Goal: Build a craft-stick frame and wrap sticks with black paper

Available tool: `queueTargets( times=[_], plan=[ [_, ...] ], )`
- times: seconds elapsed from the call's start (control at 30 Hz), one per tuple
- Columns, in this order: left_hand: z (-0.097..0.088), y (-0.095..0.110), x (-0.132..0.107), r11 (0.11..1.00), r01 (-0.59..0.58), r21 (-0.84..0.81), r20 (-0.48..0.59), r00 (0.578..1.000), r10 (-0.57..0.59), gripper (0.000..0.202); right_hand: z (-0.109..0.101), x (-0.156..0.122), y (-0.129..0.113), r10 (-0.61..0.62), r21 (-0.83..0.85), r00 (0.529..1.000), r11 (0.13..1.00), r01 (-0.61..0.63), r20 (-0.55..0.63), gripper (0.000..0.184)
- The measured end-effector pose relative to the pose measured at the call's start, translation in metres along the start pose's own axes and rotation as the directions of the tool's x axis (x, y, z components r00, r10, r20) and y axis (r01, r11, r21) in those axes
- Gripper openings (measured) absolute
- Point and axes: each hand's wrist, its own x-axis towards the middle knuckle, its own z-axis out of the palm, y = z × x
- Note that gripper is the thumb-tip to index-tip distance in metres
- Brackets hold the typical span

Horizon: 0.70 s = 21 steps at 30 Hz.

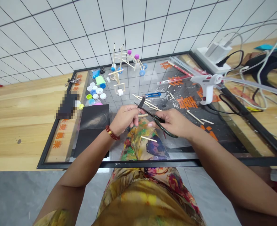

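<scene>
Between the fingers of my left hand (125, 119) is a small strip of black card (141, 102), held up over the glass tabletop. My right hand (173, 122) grips a pair of dark-handled scissors (160, 123), whose blades point left and meet the strip near my left fingertips. Whether the blades are cutting into it I cannot tell. Several thin wooden sticks (149, 138) lie around my hands. Just beyond them rests a blue utility knife (153, 94). Black card sheets (92, 131) lie flat to the left of my left wrist.
Stick models with bottle-cap wheels (119, 75) stand at the back. Several loose bottle caps (99, 91) are grouped at the left. A white glue gun (206, 88) stands at the right, by a power strip (212, 59) with trailing cables. The glass has a raised black frame (138, 164).
</scene>
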Motion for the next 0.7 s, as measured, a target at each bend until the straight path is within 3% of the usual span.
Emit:
queueTargets(
  times=[0.23, 0.37, 0.53, 0.7],
  plan=[
    [0.000, -0.001, 0.000, 1.000, -0.008, 0.012, 0.006, 1.000, 0.008, 0.023, 0.001, 0.000, 0.002, -0.011, 0.013, 1.000, 1.000, 0.011, -0.009, 0.062],
    [-0.001, 0.000, 0.000, 0.998, 0.004, -0.056, 0.026, 1.000, -0.002, 0.023, 0.001, 0.001, 0.001, 0.006, 0.056, 0.995, 0.998, 0.000, -0.096, 0.059],
    [0.000, 0.003, -0.002, 0.974, 0.031, -0.224, 0.109, 0.994, -0.007, 0.049, 0.000, 0.003, -0.004, 0.112, 0.402, 0.960, 0.916, -0.001, -0.255, 0.053],
    [0.008, 0.002, -0.007, 0.978, 0.043, -0.206, 0.274, 0.962, 0.015, 0.071, 0.001, 0.003, -0.014, 0.165, 0.643, 0.952, 0.765, 0.041, -0.257, 0.052]
  ],
)
